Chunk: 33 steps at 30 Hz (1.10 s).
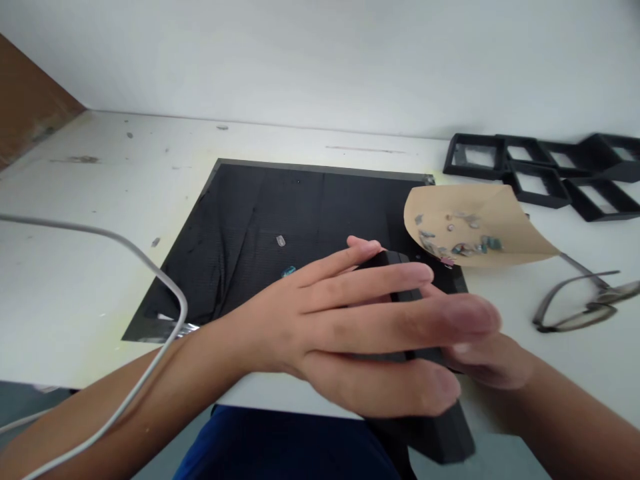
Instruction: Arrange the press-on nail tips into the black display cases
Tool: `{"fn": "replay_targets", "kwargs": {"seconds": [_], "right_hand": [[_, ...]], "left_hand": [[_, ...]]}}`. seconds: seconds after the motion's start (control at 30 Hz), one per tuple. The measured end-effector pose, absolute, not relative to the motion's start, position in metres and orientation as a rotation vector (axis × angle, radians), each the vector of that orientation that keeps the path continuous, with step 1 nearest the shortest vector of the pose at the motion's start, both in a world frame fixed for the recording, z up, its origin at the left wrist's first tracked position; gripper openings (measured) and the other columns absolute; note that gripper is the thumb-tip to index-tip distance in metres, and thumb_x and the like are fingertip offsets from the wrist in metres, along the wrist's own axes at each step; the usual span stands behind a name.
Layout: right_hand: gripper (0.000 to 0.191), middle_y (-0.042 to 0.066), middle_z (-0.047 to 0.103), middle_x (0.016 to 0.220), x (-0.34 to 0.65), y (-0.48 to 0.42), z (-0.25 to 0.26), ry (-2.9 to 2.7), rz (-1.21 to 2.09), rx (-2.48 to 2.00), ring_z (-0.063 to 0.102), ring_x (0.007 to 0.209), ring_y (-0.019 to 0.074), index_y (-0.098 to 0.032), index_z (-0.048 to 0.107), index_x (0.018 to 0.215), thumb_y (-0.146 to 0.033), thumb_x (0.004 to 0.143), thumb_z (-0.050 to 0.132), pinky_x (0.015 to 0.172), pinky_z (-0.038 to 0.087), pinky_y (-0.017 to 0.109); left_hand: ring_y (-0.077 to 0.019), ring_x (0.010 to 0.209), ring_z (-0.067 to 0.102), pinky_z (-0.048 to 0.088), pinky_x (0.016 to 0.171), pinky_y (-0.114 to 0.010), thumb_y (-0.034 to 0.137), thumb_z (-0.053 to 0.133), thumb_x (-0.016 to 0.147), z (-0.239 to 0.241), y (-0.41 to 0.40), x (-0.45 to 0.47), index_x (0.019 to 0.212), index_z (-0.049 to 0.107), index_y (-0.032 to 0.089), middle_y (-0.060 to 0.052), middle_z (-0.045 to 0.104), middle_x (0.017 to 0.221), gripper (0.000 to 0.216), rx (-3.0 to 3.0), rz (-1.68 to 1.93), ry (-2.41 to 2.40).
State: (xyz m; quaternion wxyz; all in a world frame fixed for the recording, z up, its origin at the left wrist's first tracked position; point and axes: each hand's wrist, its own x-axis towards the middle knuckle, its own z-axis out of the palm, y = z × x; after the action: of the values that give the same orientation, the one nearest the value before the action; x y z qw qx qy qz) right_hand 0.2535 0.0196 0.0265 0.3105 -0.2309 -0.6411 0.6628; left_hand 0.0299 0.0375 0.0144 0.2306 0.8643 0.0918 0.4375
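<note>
My left hand [320, 327] reaches across from the left, back of the hand up. Its fingers are stretched and spread over a black box-like object [440, 437], and its thumb is hidden. On the far side of that object, my right hand [493, 360] is curled against it, its fingers mostly covered by my left hand and slightly blurred. Most of the black object lies behind my fingers, so its exact kind does not show. Beneath is a black mat [290, 207]. A small clear piece [281, 241] and a small blue piece [289, 271] lie on it.
A tan paper pouch [460, 200] holding several small bits lies at the mat's right edge. Eyeglasses [575, 319] rest right of it. Several black open frames [537, 183] stand at the back right. A white cable [150, 263] crosses my left forearm.
</note>
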Motion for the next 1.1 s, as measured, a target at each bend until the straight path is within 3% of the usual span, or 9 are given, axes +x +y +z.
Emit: {"fn": "replay_targets", "kwargs": {"seconds": [0.13, 0.33, 0.4, 0.5, 0.6, 0.7, 0.8, 0.97, 1.1], "right_hand": [[0.062, -0.008, 0.059, 0.161, 0.256, 0.016, 0.023, -1.327, 2.132, -0.5, 0.059, 0.147, 0.0226, -0.051, 0.057, 0.153, -0.047, 0.095, 0.074, 0.122, 0.049, 0.047], [0.068, -0.009, 0.056, 0.163, 0.259, 0.014, 0.016, -1.123, 2.183, -0.626, 0.05, 0.155, 0.0249, -0.047, 0.058, 0.152, -0.045, 0.087, 0.081, 0.124, 0.047, 0.045], [0.077, -0.006, 0.061, 0.158, 0.259, 0.014, 0.018, -1.138, 2.151, -0.674, 0.058, 0.147, 0.0246, -0.047, 0.054, 0.154, -0.044, 0.085, 0.086, 0.123, 0.048, 0.044], [0.095, -0.002, 0.049, 0.169, 0.256, 0.011, 0.019, -1.146, 2.054, -0.698, 0.062, 0.143, 0.0285, -0.05, 0.04, 0.162, -0.042, 0.082, 0.091, 0.115, 0.055, 0.047], [0.109, 0.004, 0.036, 0.177, 0.253, 0.007, 0.014, -1.175, 1.989, -0.712, 0.059, 0.147, 0.0311, -0.047, 0.027, 0.169, -0.042, 0.081, 0.092, 0.118, 0.054, 0.049], [0.112, 0.007, 0.041, 0.173, 0.252, 0.005, 0.009, -1.213, 2.017, -0.677, 0.057, 0.149, 0.0286, -0.045, 0.021, 0.172, -0.043, 0.085, 0.09, 0.125, 0.046, 0.05], [0.103, 0.006, 0.053, 0.163, 0.251, 0.007, 0.008, -1.206, 2.029, -0.617, 0.059, 0.146, 0.0267, -0.043, 0.029, 0.17, -0.043, 0.086, 0.09, 0.125, 0.046, 0.05], [0.049, 0.007, 0.076, 0.117, 0.245, 0.014, 0.014, -1.335, 2.176, -0.568, 0.076, 0.107, 0.0246, -0.027, 0.068, 0.138, -0.051, 0.095, 0.077, 0.103, 0.061, 0.047], [0.047, 0.009, 0.075, 0.118, 0.242, 0.018, 0.015, -1.351, 2.12, -0.586, 0.075, 0.107, 0.0248, -0.023, 0.071, 0.125, -0.053, 0.091, 0.081, 0.099, 0.061, 0.045]], "left_hand": [[-0.0183, 0.145, 0.061, 0.048, 0.13, -0.035, 0.035, 0.083, 0.09, 0.007, 0.034, 0.033, 0.107, 0.074, 0.038, 0.007, 0.074, 0.139, 0.02, 2.715, 1.465, 0.198], [-0.0197, 0.156, 0.051, 0.045, 0.133, -0.04, 0.03, 0.076, 0.098, 0.007, 0.023, 0.028, 0.144, 0.061, 0.035, -0.001, 0.062, 0.156, 0.049, 2.908, 1.336, 0.439], [-0.0233, 0.16, 0.045, 0.044, 0.133, -0.042, 0.041, 0.077, 0.099, 0.01, 0.024, 0.025, 0.146, 0.059, 0.03, -0.006, 0.058, 0.161, 0.052, 2.863, 1.187, 0.414], [-0.0338, 0.165, 0.036, 0.04, 0.136, -0.052, 0.071, 0.081, 0.088, 0.012, 0.029, 0.024, 0.153, 0.049, 0.02, -0.02, 0.043, 0.171, 0.088, 2.628, 1.078, 0.354], [-0.036, 0.154, 0.053, 0.048, 0.131, -0.053, 0.061, 0.09, 0.083, 0.012, 0.03, 0.026, 0.162, 0.037, 0.018, -0.023, 0.055, 0.162, 0.105, 2.399, 1.166, 0.386], [-0.0337, 0.139, 0.068, 0.059, 0.121, -0.046, 0.053, 0.093, 0.082, 0.012, 0.026, 0.028, 0.167, 0.034, 0.02, -0.018, 0.067, 0.151, 0.109, 2.33, 1.174, 0.509], [-0.0378, 0.138, 0.068, 0.061, 0.118, -0.048, 0.055, 0.095, 0.078, 0.01, 0.022, 0.028, 0.167, 0.038, 0.02, -0.018, 0.066, 0.152, 0.112, 2.359, 1.245, 0.574], [-0.0354, 0.133, 0.07, 0.064, 0.113, -0.047, 0.057, 0.095, 0.077, 0.006, 0.025, 0.024, 0.166, 0.041, 0.029, -0.014, 0.067, 0.149, 0.108, 2.409, 1.273, 0.591], [-0.036, 0.134, 0.069, 0.062, 0.117, -0.046, 0.059, 0.097, 0.073, 0.005, 0.025, 0.024, 0.169, 0.037, 0.022, -0.018, 0.066, 0.147, 0.119, 2.453, 1.284, 0.601]]}}
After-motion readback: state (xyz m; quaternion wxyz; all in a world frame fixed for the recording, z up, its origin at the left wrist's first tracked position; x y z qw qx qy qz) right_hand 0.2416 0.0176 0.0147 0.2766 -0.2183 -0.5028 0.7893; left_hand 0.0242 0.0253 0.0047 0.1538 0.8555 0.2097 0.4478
